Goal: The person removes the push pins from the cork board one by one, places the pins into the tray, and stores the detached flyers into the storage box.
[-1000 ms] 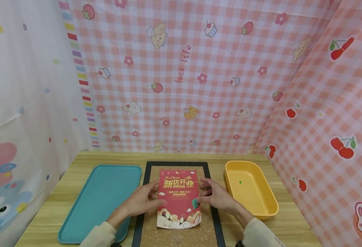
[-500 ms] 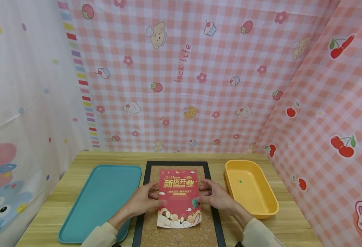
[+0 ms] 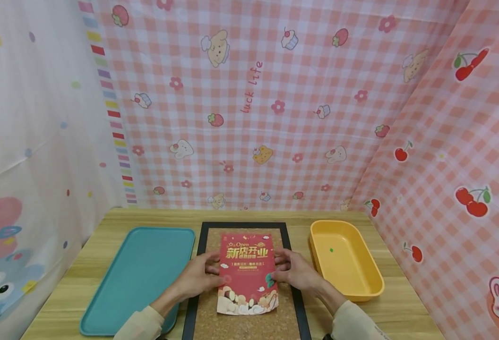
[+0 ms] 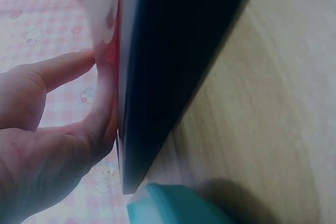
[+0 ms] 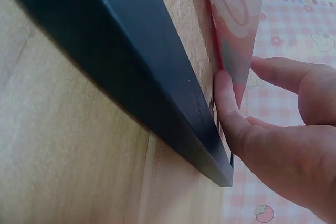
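Note:
A red flyer [image 3: 249, 274] with gold lettering and pictures of food along its bottom lies over a black-framed cork board [image 3: 249, 327]. By its left edge my left hand [image 3: 196, 275] pinches it, thumb on top and fingers underneath. My right hand [image 3: 298, 271] holds the opposite edge the same way. Seen from the right wrist, the flyer [image 5: 236, 24] bends up off the cork, with fingers between it and the board. The left wrist view shows fingers [image 4: 102, 103] behind the paper, close to the black frame [image 4: 173, 40]. Some fingers are hidden under the sheet.
A teal tray [image 3: 141, 278] lies left of the board. On the right stands a yellow bin [image 3: 347, 264] with a small green spot inside. All rest on a wooden table [image 3: 407, 307]. Patterned cloths [image 3: 249, 132] hang behind and at both sides.
The flyer and both hands have shifted very slightly, a touch to the right and lower for the right hand. Both hands keep their hold; the tray, board and bin stay put.

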Demonstrator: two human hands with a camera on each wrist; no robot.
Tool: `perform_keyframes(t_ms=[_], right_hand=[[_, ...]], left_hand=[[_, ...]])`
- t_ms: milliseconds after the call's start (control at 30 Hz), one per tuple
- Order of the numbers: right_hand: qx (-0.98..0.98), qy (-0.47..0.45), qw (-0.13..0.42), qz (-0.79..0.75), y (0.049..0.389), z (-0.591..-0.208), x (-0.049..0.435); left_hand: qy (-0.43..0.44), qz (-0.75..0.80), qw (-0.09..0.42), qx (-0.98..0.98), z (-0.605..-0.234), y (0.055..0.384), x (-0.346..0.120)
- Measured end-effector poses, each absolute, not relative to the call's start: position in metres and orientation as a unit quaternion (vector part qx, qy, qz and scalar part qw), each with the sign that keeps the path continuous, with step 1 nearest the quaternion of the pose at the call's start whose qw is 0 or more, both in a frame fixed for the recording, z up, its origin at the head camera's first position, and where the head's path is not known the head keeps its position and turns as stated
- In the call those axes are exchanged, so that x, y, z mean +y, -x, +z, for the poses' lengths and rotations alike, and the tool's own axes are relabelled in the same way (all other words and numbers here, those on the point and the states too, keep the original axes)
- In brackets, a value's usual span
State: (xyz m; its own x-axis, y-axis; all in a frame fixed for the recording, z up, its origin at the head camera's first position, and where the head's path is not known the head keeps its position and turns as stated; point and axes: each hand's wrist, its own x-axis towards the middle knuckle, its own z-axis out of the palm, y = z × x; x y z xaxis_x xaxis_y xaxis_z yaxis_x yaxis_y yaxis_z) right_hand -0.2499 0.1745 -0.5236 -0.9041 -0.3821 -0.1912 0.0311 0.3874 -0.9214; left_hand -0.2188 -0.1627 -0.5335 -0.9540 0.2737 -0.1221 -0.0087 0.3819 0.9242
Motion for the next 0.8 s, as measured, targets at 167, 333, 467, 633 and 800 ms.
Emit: perform_keyframes(t_ms=[167,333,467,633,800], right_hand=[[0.814,0.108,0.188,-0.539,0.2495,-0.5236,0.1747],[0.82,0.117,0.183,-0.53,0.2513,-0.5256,0.1747],[0.82,0.123,0.183,-0.529,0.2517,-0.527,0.1748],[0.82,0.122,0.184,-0.528,0.2503,-0.5254,0.1746],[0.822,0.117,0.184,-0.526,0.2495,-0.5253,0.1753]], left_hand=[[-0.078,0.553,0.128,0.82,-0.5362,0.2208,-0.162],[-0.089,0.555,0.133,0.816,-0.5366,0.2215,-0.1614],[-0.099,0.545,0.137,0.821,-0.5366,0.2221,-0.162],[-0.108,0.558,0.14,0.811,-0.5371,0.2221,-0.1631],[-0.115,0.572,0.147,0.799,-0.5365,0.2205,-0.1634]])
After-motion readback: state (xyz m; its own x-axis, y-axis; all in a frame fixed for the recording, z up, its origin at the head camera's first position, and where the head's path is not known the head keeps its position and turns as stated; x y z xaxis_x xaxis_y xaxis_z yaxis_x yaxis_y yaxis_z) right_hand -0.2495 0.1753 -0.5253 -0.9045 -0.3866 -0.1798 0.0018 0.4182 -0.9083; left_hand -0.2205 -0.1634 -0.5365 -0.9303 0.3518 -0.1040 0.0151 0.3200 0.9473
